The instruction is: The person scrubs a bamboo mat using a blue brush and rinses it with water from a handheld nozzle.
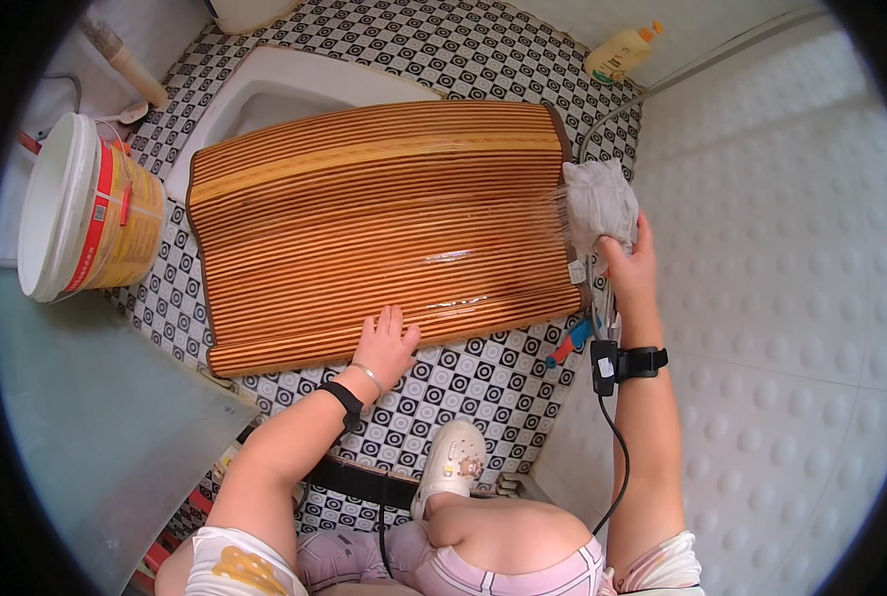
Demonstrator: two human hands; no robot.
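A brown slatted bamboo mat [384,228], wet and shiny in places, lies across the tiled floor in front of me, its far edge over a white basin. My left hand [386,348] rests on the mat's near edge with its fingers stretched out, holding nothing. At the mat's right edge my right hand [630,260] is closed on a crumpled grey cloth [600,204]. Fine pale streaks, like water, show along the cloth's left side. Its lower part is hidden by my fingers. A small white tag [577,271] sits on the mat's edge nearby.
A white basin [205,124] is set in the floor beyond the mat. At left stands a yellow and red bucket [131,214] beside a frosted panel [96,427]. A yellow bottle [617,57], a grey hose [652,91] and a red-blue object [569,344] are at right.
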